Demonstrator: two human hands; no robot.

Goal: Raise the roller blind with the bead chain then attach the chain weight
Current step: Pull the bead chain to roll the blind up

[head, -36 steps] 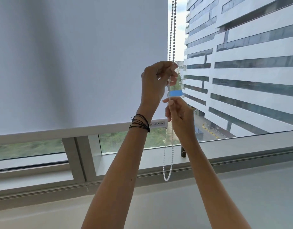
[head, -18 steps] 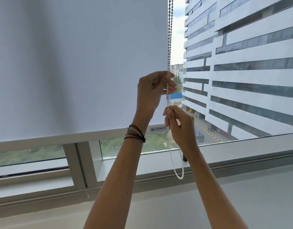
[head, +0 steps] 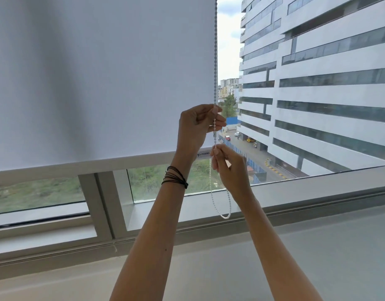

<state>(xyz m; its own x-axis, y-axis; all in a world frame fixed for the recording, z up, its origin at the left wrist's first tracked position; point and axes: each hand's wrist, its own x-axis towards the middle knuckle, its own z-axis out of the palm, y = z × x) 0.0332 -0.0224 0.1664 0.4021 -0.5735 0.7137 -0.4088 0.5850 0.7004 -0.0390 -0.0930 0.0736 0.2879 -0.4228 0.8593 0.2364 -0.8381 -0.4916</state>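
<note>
Two bare arms reached up from the bottom of the view, from about 6 o'clock toward the middle. The left arm wore a bunch of thin black bands [head: 175, 178] around the wrist. The right hand [head: 231, 170] was the lower one, just below and to the right of the middle, and its fingers [head: 216, 151] were pinched shut on the bead chain [head: 215, 61]. The left hand [head: 198, 127] was right above it, near the middle, with its fingers [head: 215, 110] also closed on the same chain. Under the right hand the white chain hung down in a loose loop [head: 225, 216] at about 5 o'clock, in front of the window sill [head: 317, 187]. Above the left hand the chain ran straight up to 12 o'clock, along the right edge of the roller blind [head: 100, 72]. The blind was big and pale and filled the view from 9 o'clock up to 12 o'clock. Its bottom bar [head: 78, 165] sat low, with only a strip of window glass [head: 35, 196] showing under it. Far away at 2 o'clock stood a tall white building [head: 328, 94] with long dark windows, and a street with small cars [head: 237, 134] lay below it.
</note>
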